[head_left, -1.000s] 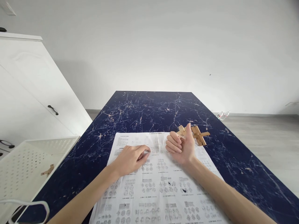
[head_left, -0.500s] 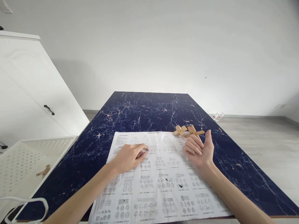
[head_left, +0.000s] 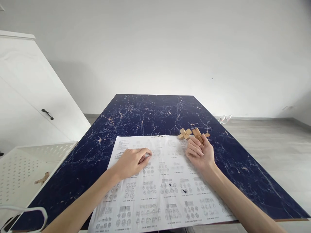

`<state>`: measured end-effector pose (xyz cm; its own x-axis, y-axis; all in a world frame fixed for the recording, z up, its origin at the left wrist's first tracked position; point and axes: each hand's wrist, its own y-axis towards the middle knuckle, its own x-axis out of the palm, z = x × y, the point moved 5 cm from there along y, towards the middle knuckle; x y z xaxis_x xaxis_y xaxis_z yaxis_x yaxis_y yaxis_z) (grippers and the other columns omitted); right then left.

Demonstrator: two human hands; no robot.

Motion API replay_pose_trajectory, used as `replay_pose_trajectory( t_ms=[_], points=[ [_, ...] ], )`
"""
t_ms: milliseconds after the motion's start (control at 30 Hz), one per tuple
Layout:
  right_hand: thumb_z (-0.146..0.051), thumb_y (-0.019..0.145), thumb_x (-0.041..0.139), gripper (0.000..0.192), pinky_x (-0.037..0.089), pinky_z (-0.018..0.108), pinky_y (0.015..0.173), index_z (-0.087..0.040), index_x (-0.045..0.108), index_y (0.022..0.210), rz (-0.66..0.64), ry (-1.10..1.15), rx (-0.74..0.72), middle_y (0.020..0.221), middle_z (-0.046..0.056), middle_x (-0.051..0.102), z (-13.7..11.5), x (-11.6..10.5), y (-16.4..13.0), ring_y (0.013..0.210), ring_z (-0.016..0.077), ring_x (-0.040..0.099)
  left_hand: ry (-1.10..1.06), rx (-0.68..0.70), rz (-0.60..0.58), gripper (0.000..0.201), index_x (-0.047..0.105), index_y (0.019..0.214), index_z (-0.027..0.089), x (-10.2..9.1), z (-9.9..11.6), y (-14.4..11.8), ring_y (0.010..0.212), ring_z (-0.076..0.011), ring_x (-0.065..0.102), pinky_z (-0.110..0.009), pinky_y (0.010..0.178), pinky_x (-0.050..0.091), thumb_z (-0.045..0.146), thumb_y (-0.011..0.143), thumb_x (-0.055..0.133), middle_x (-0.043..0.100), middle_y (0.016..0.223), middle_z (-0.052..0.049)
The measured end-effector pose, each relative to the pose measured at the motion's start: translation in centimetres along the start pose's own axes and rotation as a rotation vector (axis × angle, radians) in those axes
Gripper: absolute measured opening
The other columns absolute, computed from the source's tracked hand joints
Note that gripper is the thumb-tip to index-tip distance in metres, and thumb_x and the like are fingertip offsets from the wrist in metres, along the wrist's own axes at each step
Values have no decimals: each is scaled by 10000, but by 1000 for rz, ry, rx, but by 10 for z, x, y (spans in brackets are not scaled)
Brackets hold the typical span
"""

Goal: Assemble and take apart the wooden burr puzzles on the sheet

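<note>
While both hands sit over the printed diagram sheet (head_left: pixel 155 202), two wooden interlocking puzzles lie at its far right corner, just beside the right hand (head_left: pixel 200 153). The pale wooden cross (head_left: pixel 185 133) is blocky, square-ended; the browner wooden cross (head_left: pixel 197 132) has flatter, longer bars. Sheet is thin white paper, creased, with rows of small line drawings and a few dark blotches.

Left hand (head_left: pixel 133 160): palm down on the sheet, fingers bent, thumb near index. Can't tell if it has hold of anything. Right hand: on its side, fingers half-curled toward the palm, thumb out in front of the browner cross. Can't tell if it grips or touches it. Print too small to read; sheet's near left corner cut off by the frame.

Dark blue marble-pattern tabletop (head_left: pixel 145 113) runs past the sheet left, right and farthest beyond it, up to the far edge. Near edge shows brown trim lower right. Left: white perforated basket (head_left: pixel 70 145) with a wooden piece (head_left: pixel 42 178) inside, white cabinet (head_left: pixel 29 81) behind. Right: clear bottles (head_left: pixel 226 119) on the grey floor (head_left: pixel 262 142).
</note>
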<state>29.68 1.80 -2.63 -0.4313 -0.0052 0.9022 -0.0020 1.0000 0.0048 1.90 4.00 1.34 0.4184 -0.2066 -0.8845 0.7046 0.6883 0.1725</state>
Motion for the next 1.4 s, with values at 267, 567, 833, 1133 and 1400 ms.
replay_pose_trajectory(
  t_ms=[267, 567, 833, 1133, 1400],
  points=[
    [-329, 1005, 694, 438, 278, 160, 340, -224, 451, 656, 58, -166, -32, 518, -116, 278, -3, 6, 5, 366, 54, 157, -1, 1, 0, 241, 716, 1128, 208, -2, 0, 0, 526, -123, 576, -250, 585, 409, 315, 1085, 504, 664, 654, 43],
    [-448, 1019, 622, 531, 248, 229, 386, -227, 450, 567, 37, -550, -124, 464, -89, 240, -2, 17, -5, 400, 82, 159, 16, -5, -9, 270, 720, 1140, 201, 0, -1, -1, 561, -135, 616, -260, 601, 422, 325, 1093, 486, 702, 696, 25],
    [-458, 1071, 479, 607, 282, 306, 492, -232, 435, 510, -254, -1277, 114, 453, -27, 407, 42, 52, -10, 437, 114, 337, -38, -103, 91, 311, 618, 1292, 231, -2, -8, -5, 636, -160, 645, -307, 663, 488, 444, 1103, 492, 717, 835, 18],
    [-307, 1125, 363, 479, 182, 347, 565, -209, 468, 668, -794, -2108, -294, 567, -12, 482, 75, 77, 12, 490, 129, 278, -357, -8, 290, 977, 253, 1622, 322, -19, -2, -6, 1398, -332, 529, -548, 1129, 499, 268, 814, 800, 397, 1638, -145],
    [-390, 1127, 449, 574, 132, 338, 553, -193, 553, 598, -779, -2264, -382, 475, -28, 440, 87, 62, 6, 460, 110, 114, -388, 45, 83, 1416, 92, 1700, 407, -10, 3, -6, 1575, -456, 354, -686, 1257, 356, 593, 636, 1007, 207, 1779, -160]
  ],
)
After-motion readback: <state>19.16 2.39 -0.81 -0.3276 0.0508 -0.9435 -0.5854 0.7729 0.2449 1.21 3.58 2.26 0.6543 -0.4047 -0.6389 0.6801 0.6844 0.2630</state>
